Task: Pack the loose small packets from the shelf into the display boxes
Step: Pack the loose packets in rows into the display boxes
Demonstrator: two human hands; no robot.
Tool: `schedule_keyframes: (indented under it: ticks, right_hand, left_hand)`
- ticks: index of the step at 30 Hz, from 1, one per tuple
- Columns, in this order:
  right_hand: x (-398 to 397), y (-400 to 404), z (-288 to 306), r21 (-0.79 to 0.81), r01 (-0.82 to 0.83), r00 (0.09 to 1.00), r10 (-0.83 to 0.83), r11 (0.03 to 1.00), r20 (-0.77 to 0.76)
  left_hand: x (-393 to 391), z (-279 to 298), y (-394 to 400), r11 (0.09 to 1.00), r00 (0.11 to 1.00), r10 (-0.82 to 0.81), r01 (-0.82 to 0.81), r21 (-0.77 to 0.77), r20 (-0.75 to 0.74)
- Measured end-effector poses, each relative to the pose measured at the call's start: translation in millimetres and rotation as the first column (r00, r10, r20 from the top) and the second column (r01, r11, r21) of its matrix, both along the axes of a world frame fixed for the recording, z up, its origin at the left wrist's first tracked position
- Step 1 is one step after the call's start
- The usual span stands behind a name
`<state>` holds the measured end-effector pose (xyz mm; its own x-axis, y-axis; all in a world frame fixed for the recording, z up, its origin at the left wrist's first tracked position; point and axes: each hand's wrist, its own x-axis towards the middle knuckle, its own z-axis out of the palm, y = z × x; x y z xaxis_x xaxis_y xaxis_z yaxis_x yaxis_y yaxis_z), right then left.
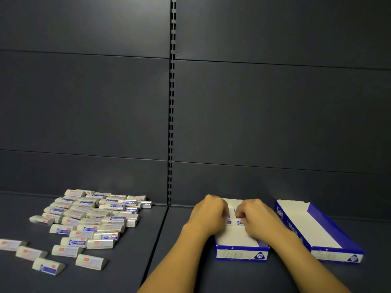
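Both hands' fingers (240,213) curl onto packets (231,220) inside the near display box (241,253).

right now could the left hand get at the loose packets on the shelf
Probably yes: the left hand is busy in the near box, but only bare shelf lies between it and the packets.

Dark shelf (127,261) with loose packets (88,216) and two display boxes (241,248).
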<state>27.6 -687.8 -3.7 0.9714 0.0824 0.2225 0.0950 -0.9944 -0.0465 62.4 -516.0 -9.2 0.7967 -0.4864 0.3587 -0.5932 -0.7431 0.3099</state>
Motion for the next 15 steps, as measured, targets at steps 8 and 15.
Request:
schedule_keyframes:
  ticks: [8,15]
  right_hand:
    - [-2,-22,27,0.217,-0.012,0.988,-0.023,0.976,0.156]
    - [22,-7,27,0.075,0.013,0.999,-0.009,0.997,-0.048]
  left_hand:
    - [19,16,10,0.976,0.996,0.087,-0.079,-0.201,0.033]
    - [30,18,-8,0.982,1.0,0.02,-0.016,0.189,-0.017]
